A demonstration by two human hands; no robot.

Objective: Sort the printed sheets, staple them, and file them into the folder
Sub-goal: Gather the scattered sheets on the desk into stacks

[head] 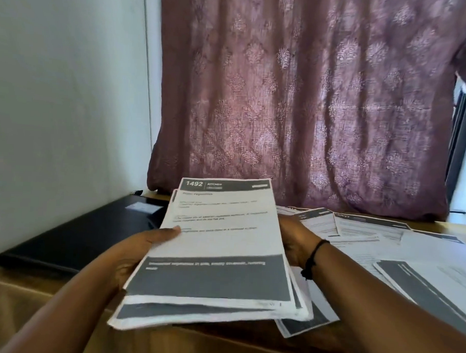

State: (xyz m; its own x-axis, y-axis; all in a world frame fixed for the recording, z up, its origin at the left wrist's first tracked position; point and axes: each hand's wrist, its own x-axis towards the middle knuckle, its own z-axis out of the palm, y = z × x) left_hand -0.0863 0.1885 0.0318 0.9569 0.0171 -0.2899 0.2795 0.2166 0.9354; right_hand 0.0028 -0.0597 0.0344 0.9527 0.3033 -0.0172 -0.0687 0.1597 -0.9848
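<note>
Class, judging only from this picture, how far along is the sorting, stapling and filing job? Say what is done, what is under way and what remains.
Done: several sheets are gathered into one stack. Under way: the left hand and right hand hold that stack above the table. Left: loose sheets lie spread at the right, unsorted. No stapler shows, so stapling looks undone; the black folder lies closed at the left, so filing remains.

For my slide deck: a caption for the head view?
Both hands hold a stack of printed sheets above a paper-strewn table.
</note>
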